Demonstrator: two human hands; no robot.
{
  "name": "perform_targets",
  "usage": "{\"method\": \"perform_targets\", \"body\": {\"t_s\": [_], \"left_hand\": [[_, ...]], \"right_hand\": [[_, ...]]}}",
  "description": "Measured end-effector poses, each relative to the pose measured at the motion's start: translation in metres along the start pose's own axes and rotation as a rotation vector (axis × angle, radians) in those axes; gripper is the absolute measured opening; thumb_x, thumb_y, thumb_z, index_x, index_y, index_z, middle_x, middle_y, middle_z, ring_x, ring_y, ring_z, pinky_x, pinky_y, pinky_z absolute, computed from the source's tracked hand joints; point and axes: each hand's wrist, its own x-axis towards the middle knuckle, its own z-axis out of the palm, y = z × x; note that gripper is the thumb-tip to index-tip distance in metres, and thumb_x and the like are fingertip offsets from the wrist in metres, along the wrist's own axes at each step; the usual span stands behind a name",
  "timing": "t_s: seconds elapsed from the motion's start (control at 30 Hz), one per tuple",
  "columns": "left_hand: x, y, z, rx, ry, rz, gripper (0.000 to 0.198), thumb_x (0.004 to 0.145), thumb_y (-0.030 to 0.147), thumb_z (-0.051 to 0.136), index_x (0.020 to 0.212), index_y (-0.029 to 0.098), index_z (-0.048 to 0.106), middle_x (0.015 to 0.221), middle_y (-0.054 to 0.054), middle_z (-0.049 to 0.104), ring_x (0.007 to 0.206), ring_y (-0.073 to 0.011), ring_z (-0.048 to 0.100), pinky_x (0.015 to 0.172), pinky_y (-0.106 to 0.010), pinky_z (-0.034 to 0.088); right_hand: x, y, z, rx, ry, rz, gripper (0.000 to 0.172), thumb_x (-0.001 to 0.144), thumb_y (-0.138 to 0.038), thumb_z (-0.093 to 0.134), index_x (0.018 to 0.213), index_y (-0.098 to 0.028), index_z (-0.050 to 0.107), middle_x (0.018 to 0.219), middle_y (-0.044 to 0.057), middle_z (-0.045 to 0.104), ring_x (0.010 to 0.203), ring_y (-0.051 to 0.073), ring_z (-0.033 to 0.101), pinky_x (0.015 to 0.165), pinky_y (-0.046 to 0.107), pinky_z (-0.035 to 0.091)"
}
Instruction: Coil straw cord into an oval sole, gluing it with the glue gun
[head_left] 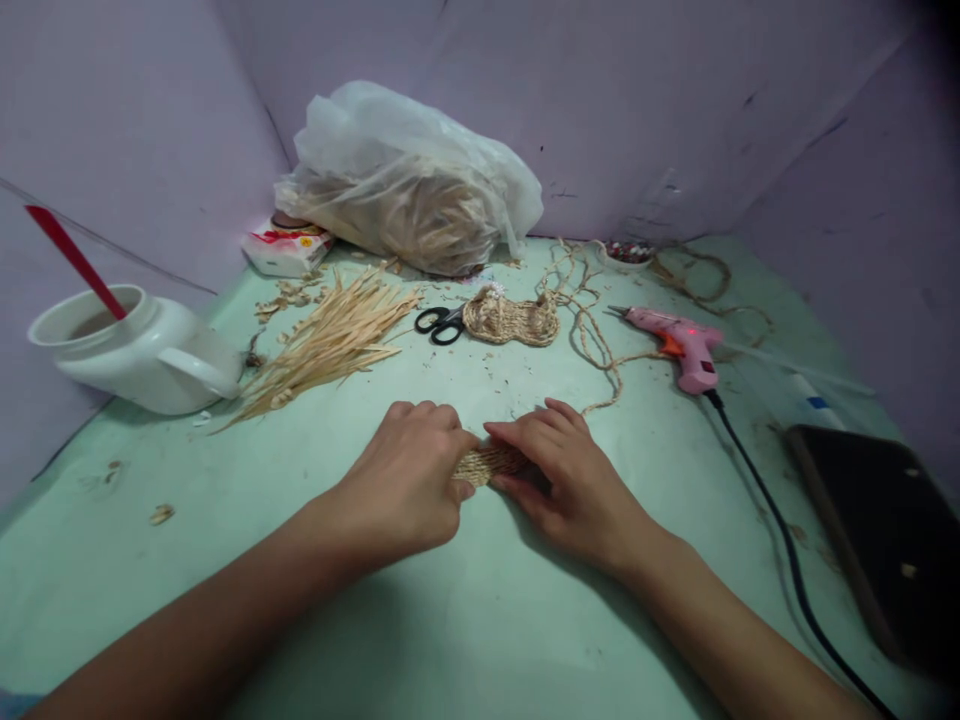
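Note:
Between my hands, low over the green tabletop, is a small woven piece of braided straw cord (486,466). My left hand (420,470) pinches its left end between thumb and curled fingers. At the other end, my right hand (559,470) grips it with thumb below and fingers above. Both ends of the piece are hidden by my fingers. A loose braided cord (619,375) runs from near my right fingertips up toward the back. Beyond my hands lie black-handled scissors (441,325), their blades covered by another woven straw piece (514,318).
A pink glue gun (679,340) with a glowing red light and black cable lies right, near a dark phone-like slab (877,540). Dry straw strips (330,340) and a white pitcher (161,350) are left. A plastic bag (420,185) stands behind, beside a small box (287,250).

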Motion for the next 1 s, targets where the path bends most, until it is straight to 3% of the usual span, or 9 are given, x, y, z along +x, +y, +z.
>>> {"method": "perform_targets", "body": {"t_s": [0.23,0.43,0.8,0.9,1.0], "left_hand": [[0.002,0.003,0.004,-0.017,0.006,-0.031,0.012,0.081,0.023,0.056,0.085,0.019,0.066,0.083,-0.006,0.059,0.082,-0.0220,0.054,0.080,-0.040,0.040],[0.001,0.001,0.003,-0.006,0.006,0.000,0.014,0.082,0.021,0.053,0.087,0.019,0.067,0.085,-0.006,0.059,0.083,-0.0224,0.054,0.080,-0.041,0.040],[0.001,0.000,0.004,-0.013,0.025,0.024,0.020,0.080,0.019,0.053,0.096,0.020,0.066,0.088,-0.006,0.058,0.090,-0.0239,0.053,0.084,-0.043,0.039],[0.001,0.001,0.005,-0.024,0.059,0.041,0.018,0.079,0.019,0.055,0.093,0.018,0.066,0.089,-0.007,0.059,0.089,-0.0237,0.053,0.084,-0.042,0.039],[0.001,0.001,0.007,-0.029,0.101,0.082,0.016,0.080,0.018,0.054,0.088,0.019,0.067,0.085,-0.006,0.060,0.086,-0.0220,0.054,0.083,-0.042,0.039]], "right_hand": [[0.001,-0.001,0.002,0.036,0.019,0.021,0.034,0.082,-0.018,0.057,0.116,-0.018,0.053,0.087,0.005,0.067,0.085,0.023,0.055,0.094,0.050,0.033],[0.003,-0.003,-0.003,0.003,-0.005,0.004,0.040,0.077,-0.015,0.057,0.117,-0.019,0.052,0.088,0.003,0.067,0.088,0.022,0.055,0.100,0.052,0.027],[0.006,-0.006,0.000,0.061,0.017,0.116,0.047,0.073,-0.014,0.059,0.119,-0.017,0.048,0.093,0.004,0.068,0.088,0.022,0.057,0.098,0.050,0.031],[0.000,-0.005,-0.005,0.013,0.064,0.048,0.039,0.075,-0.017,0.061,0.113,-0.018,0.054,0.099,0.006,0.067,0.093,0.022,0.056,0.099,0.051,0.028],[-0.004,-0.004,-0.010,-0.050,0.142,-0.033,0.020,0.078,-0.015,0.059,0.097,-0.022,0.062,0.093,0.004,0.068,0.085,0.020,0.054,0.092,0.047,0.032]]}}
